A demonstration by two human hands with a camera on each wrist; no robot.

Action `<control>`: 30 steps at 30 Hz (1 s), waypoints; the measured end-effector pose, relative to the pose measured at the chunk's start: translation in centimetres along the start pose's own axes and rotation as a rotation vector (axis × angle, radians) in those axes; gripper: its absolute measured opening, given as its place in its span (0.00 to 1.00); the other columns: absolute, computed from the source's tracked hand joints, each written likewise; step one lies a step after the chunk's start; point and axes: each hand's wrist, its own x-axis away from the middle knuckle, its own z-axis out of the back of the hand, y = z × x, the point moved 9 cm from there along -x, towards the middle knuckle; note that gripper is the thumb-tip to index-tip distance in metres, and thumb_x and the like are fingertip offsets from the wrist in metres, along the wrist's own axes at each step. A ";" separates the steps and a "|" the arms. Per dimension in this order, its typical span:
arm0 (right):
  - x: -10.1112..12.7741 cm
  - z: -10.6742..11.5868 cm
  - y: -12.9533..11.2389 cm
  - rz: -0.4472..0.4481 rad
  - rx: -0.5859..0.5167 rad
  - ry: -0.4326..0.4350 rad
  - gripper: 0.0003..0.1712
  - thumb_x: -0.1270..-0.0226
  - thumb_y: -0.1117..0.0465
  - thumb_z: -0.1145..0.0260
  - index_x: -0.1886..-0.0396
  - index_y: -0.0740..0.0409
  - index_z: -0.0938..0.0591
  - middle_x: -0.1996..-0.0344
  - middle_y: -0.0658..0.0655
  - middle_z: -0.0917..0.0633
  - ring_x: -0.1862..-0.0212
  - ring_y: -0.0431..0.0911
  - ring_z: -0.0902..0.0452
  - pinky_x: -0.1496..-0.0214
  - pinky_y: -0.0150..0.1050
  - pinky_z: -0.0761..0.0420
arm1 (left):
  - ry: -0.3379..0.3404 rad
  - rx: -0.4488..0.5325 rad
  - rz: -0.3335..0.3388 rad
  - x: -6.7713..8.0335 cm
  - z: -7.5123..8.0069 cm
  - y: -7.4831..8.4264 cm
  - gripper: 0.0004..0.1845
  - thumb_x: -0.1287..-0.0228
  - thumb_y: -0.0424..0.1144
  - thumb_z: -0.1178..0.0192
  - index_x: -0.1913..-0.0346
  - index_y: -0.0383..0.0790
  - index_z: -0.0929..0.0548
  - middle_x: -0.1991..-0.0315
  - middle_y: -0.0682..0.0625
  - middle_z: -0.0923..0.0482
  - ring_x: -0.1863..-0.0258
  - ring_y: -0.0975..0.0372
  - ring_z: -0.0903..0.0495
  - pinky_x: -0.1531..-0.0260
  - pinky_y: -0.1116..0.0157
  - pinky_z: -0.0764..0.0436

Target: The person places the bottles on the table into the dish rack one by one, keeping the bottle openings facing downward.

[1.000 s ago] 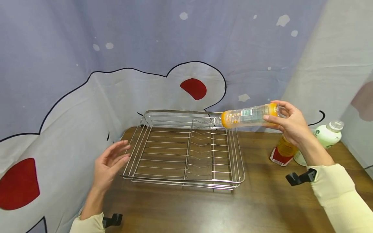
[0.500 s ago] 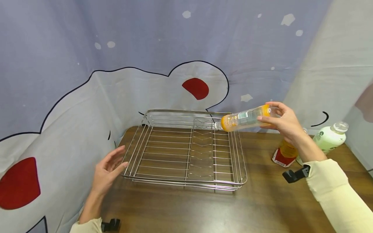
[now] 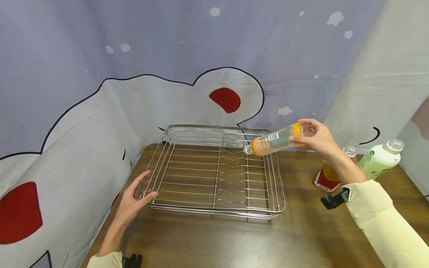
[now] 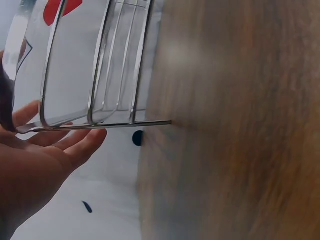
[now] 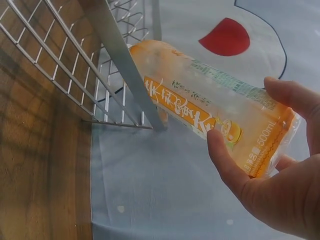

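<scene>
Handling the clear, orange-banded bottle (image 3: 275, 140) well above the wire rack (image 5: 128, 65) seems to call for a light, steady pinch, since the right hand (image 3: 319, 142) has it only by the base end, thumb and fingers on opposite sides, with the long body unsupported. Squeezing hard could dent the thin-looking plastic; turning gently from the wrist would probably guide the neck (image 3: 248, 150) clear of the rim without a knock. The bottle is held at the rack's right rear, its body crossing above the side rim. Its long axis lies aslant rather than flat: the neck points leftward and downward over the rack, the base up and to the right (a barcode (image 3: 273, 136) shows in the head view). The left hand (image 3: 132, 203), fingers and thumb loosely apart, is at the rack's left front corner, though whether it actually touches the wire is hard to tell.
</scene>
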 end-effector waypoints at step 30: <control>-0.9 -2.9 -0.1 0.062 0.337 -0.043 0.53 0.43 0.63 0.24 0.24 0.65 0.44 0.29 0.72 0.38 0.32 0.65 0.41 0.34 0.60 0.38 | -0.030 0.069 0.044 0.0 -0.6 -0.9 0.43 0.33 0.27 0.39 0.21 0.39 0.50 0.26 0.30 0.50 0.39 0.71 0.31 0.42 0.79 0.35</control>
